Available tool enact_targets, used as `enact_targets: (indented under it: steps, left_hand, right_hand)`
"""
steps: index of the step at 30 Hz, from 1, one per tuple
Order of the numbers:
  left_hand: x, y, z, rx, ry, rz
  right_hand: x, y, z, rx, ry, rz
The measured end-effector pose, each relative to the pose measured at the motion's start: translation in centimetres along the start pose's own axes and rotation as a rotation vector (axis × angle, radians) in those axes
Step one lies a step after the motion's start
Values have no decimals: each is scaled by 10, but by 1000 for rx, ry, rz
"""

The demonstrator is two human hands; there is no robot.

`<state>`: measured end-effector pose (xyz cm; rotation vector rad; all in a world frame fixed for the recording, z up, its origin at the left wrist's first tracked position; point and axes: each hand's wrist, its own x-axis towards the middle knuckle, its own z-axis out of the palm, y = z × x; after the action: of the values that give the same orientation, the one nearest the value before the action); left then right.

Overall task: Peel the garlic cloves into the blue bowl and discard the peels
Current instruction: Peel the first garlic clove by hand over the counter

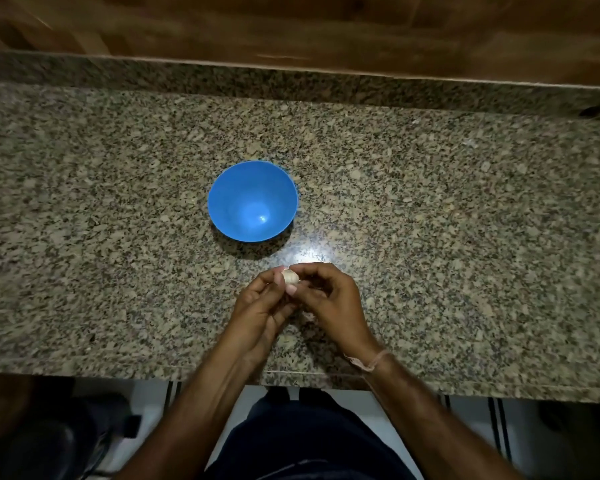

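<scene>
Garlic [290, 277]: small pale piece just below frame centre, held above the counter between both hands. The fingers cover most of it. I cannot tell whether it is one clove or a small bulb, or how much skin is on it.

Left hand [261, 306]: fingers curled, thumb and fingertips gripping the garlic from the left side.

Right hand [329, 295]: thumb and forefinger pinch the garlic from the right. The other fingers are curled under, with their tips hidden.

Thread band [371, 362]: thin, on the right wrist.

Blue bowl [252, 200]: upright on the granite counter [465, 220], just above the hands in the frame and not touching them. A light glint sits in its bottom.

Wood panel [326, 26]: runs along the top edge, blurred.

Dark trousers [309, 445]: bottom centre, cut off by the frame.

Dark shape [49, 438]: lower left, too dim to identify.
</scene>
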<state>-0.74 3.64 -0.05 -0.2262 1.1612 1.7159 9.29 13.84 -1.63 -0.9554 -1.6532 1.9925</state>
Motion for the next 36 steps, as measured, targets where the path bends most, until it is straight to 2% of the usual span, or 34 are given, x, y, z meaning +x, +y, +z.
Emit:
enact_targets:
  steps: [4, 16, 25, 32, 34, 36]
  left_hand:
    - [-3, -8, 7, 42, 28, 40]
    - [-15, -14, 26, 201, 136, 153]
    - [-20, -20, 30, 340, 184, 251]
    - [-21, -23, 32, 458, 205, 325]
    - [-21, -24, 32, 430, 205, 318]
    - [-20, -23, 29, 369, 178, 274]
  right_hand:
    - [2, -6, -13, -8, -44, -71]
    - [2, -19, -33, -94, -99, -87]
    - [2, -18, -37, -431, -117, -221]
    - [-7, -18, -35, -593, -89, -332]
    - [-9, -18, -33, -589, -71, -332]
    - [-9, -20, -35, -432, -71, -256]
